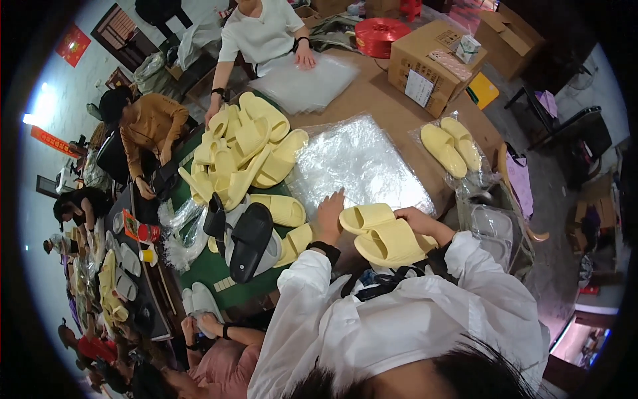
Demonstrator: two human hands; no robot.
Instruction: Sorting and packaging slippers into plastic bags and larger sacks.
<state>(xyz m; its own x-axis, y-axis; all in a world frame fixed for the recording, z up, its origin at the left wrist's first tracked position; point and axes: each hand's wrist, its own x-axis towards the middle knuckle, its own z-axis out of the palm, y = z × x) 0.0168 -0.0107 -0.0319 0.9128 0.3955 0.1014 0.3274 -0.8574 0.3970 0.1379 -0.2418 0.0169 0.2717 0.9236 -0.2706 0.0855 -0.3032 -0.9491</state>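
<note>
A pair of yellow slippers (392,236) is held close in front of me, one slipper overlapping the other. My right hand (420,223) grips the pair from its right side, its fingertips partly hidden behind it. My left hand (330,214) rests with fingers stretched out on the near left edge of a stack of clear plastic bags (362,159). Beside my left wrist lies another yellow slipper (296,245). To the left rises a heap of yellow slippers (242,143), with a black slipper (251,243) at its near side.
At the right, bagged yellow slippers (452,146) lie near the table edge. Farther back stand a cardboard box (425,66) and a red roll of strapping (382,36). Across the table, a person (259,33) touches more plastic bags (306,83). Other people sit along the left.
</note>
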